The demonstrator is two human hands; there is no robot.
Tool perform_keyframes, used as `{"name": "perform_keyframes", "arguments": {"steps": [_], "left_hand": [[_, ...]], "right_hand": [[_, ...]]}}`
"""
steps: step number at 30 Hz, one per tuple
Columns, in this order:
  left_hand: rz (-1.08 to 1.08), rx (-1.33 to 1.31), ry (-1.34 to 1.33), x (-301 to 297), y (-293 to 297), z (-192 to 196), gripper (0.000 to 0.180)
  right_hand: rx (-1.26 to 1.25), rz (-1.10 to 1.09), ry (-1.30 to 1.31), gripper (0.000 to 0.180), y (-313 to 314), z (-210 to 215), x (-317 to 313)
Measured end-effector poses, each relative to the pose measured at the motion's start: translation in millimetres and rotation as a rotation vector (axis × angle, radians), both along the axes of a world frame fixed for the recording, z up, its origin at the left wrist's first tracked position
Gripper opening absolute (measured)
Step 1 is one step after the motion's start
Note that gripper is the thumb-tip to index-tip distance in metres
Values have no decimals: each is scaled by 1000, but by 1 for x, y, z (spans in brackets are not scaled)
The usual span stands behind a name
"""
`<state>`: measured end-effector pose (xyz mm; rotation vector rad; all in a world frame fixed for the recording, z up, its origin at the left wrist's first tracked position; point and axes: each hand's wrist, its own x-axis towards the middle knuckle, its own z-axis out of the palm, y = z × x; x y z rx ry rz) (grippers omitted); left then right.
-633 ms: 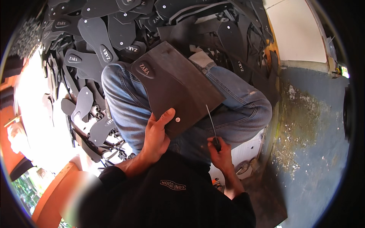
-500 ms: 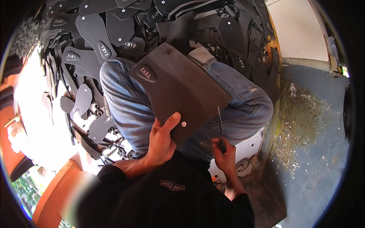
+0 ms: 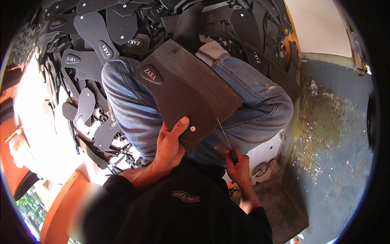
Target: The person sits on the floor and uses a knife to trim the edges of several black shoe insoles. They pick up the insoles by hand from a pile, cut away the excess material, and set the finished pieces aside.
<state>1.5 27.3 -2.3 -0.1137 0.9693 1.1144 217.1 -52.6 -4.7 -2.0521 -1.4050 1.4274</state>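
Observation:
A dark foam sheet [image 3: 211,87], cut along its left side to a sole outline, lies across my thighs. It bears a raised oval heel pad at its upper left and a small round white sticker near its lower end. My left hand [image 3: 171,142] grips the lower left edge, thumb on top and fingers underneath. In my right hand [image 3: 237,164] is a knife [image 3: 226,140] with a thin blade and dark handle. The blade tip is at the sheet's lower right edge; whether it has entered the foam I cannot tell.
Dark cut soles [image 3: 97,36] and foam offcuts are heaped beyond my knees and to the left. Blue jeans [image 3: 260,97] cover my bent legs. To the right is a worn blue-grey floor [image 3: 337,142]. A dark flat board [image 3: 280,211] sits by my right elbow.
The knife has swung left, its tip moving from beside the sheet's right corner to its lower right edge. The sheet and my left hand have shifted slightly up and left in view.

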Motion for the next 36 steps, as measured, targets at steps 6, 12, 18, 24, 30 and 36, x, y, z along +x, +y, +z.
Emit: {"name": "perform_keyframes", "arguments": {"steps": [6,12,18,24,30,36], "left_hand": [[-27,28,-15,-13,-6,-9,29],[-7,39,-7,-21,-10,-13,29],[-8,65,-7,-25,-12,-17,30],[-10,75,-12,-31,-18,-26,31],[-26,68,-35,-36,-21,-27,31],[-50,70,-45,-43,-27,-29,31]], "right_hand": [[-43,25,-94,10,-2,-7,-13],[-30,70,-142,11,7,-14,-26],[49,132,-166,17,14,-24,-30],[11,189,-164,19,30,-28,-37],[54,201,-130,13,43,-34,-45],[118,292,-145,12,62,-31,-54]]}}
